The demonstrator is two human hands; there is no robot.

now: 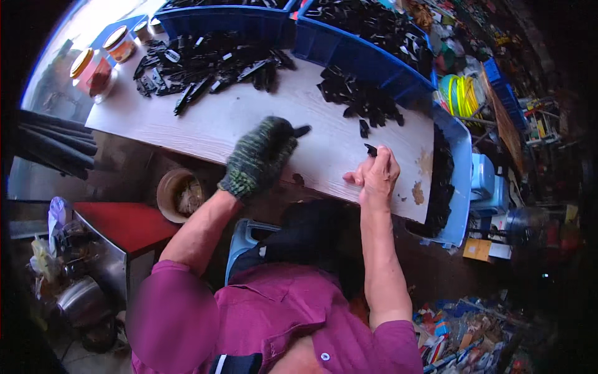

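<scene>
My left hand point(260, 157), in a green-and-black knitted glove, is closed over the near part of the white table point(205, 132). A slim black plastic piece point(302, 131) juts out from its fingers to the right. My bare right hand point(379, 177) pinches a small black plastic piece point(371, 150) above the table's right part. Beyond it lies a pile of short black pieces point(361, 96), with one loose black piece point(364, 128) at its near side. Longer black strips point(205, 62) are heaped at the far left. The fingers hide part of each held piece.
Two blue crates point(349, 59) of black parts line the table's far side. A light blue tub point(458, 181) with more stands against its right end. Lidded jars point(93, 71) are at the far left; a bucket point(167, 194) and red-topped cabinet point(128, 224) stand below.
</scene>
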